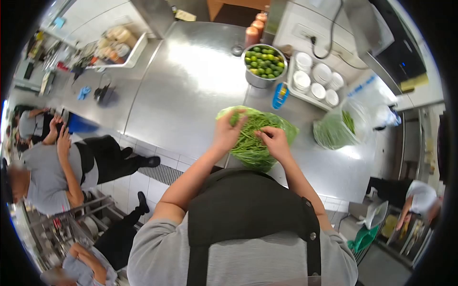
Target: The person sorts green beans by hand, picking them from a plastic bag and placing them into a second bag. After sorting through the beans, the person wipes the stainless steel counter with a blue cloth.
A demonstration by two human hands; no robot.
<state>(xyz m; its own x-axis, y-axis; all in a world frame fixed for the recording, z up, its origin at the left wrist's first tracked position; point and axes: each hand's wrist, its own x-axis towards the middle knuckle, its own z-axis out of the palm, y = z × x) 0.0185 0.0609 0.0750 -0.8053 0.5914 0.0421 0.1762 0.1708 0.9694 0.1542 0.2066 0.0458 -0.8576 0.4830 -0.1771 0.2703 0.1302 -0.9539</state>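
Observation:
Green beans or similar thin green stalks (250, 139) lie heaped in an opened green plastic bag (260, 159) on the steel counter, close to my body. At the heap's left side is my left hand (228, 129), its fingers apart and slightly blurred, with nothing seen in them. Over the right part of the heap, my right hand (275, 141) has its thumb and fingers pinched together. Whatever lies between those fingertips is too small to name.
Beyond the bag stand a metal pot of green limes (261, 82), a blue item (280, 97) and a tray of white containers (305, 97). A clear bag with greens (336, 131) sits right. Other people stand left and at far right.

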